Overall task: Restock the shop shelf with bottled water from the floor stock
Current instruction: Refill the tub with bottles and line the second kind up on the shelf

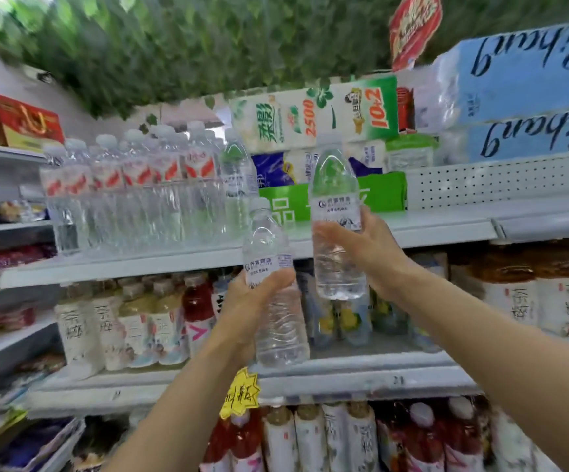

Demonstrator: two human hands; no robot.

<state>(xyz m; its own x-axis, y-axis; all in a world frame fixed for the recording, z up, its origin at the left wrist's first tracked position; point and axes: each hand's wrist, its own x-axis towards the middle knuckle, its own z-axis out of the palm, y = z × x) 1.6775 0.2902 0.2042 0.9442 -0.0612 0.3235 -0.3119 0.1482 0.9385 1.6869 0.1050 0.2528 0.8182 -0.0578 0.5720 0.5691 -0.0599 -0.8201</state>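
My left hand (242, 311) grips a clear water bottle (272, 321) with a white label, held upright in front of the shelf edge. My right hand (361, 247) holds a second, similar water bottle (335, 185) higher up, in front of a bare stretch of the grey upper shelf (429, 226). On that shelf to the left stand several red-labelled water bottles (133, 192), and one white-labelled bottle (237, 185) stands at their right end.
Packs of tissue paper (313, 120) and blue wrapped rolls (521, 93) sit behind and to the right on the upper shelf. The shelves below hold tea and juice bottles (133, 321). A yellow price tag (238, 393) hangs from the lower shelf edge. Green foliage hangs overhead.
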